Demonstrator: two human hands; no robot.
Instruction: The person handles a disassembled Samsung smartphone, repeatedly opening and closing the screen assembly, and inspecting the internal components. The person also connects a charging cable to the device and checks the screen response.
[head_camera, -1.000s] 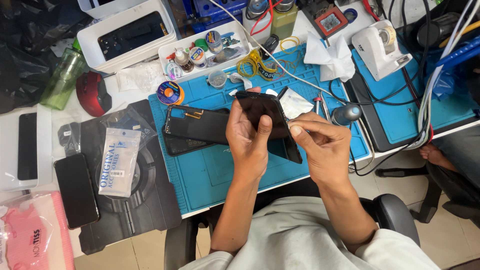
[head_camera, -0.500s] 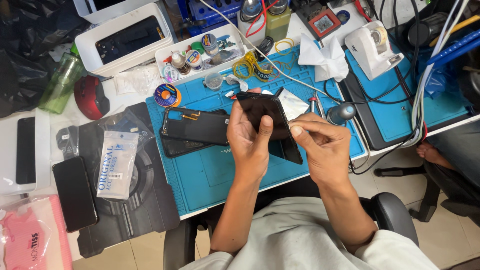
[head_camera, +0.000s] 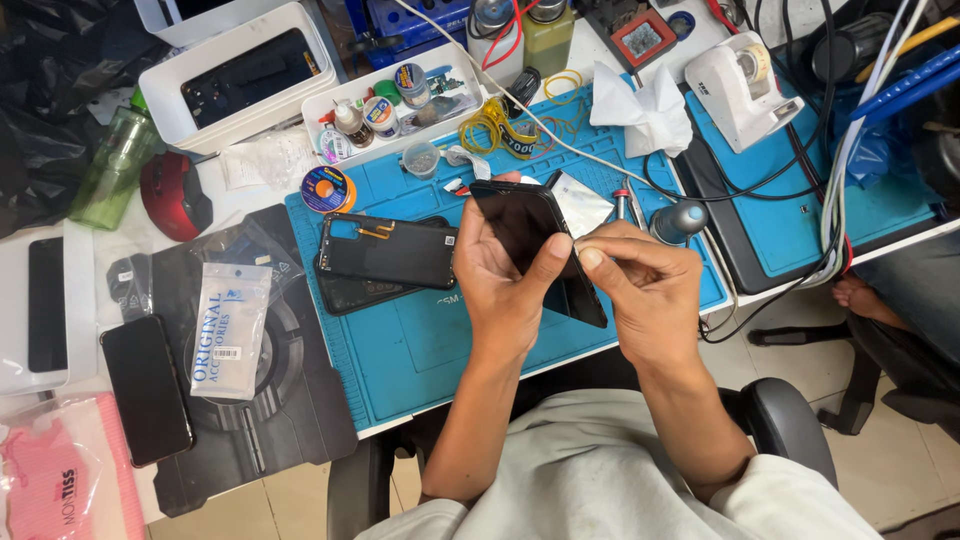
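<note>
My left hand (head_camera: 505, 285) grips a black phone screen panel (head_camera: 525, 228) upright over the blue work mat (head_camera: 400, 340), thumb pressed on its right edge. At that same edge my right hand (head_camera: 640, 290) pinches its fingertips together on something small that I cannot make out. A dark phone back housing (head_camera: 390, 250) lies flat on the mat just left of my left hand, on top of another dark panel.
A white parts tray (head_camera: 400, 100) with small bottles, a tape roll (head_camera: 325, 188), yellow bands (head_camera: 495, 130), a crumpled tissue (head_camera: 645, 110) and a white tape dispenser (head_camera: 740, 85) sit behind. Left: a clear packet (head_camera: 225, 330), black phone (head_camera: 145, 385), red mouse (head_camera: 175, 195), green bottle (head_camera: 115, 165).
Both hands stay together on the screen panel; the right fingertips have closed in on its right edge by the left thumb. The view has shifted slightly.
</note>
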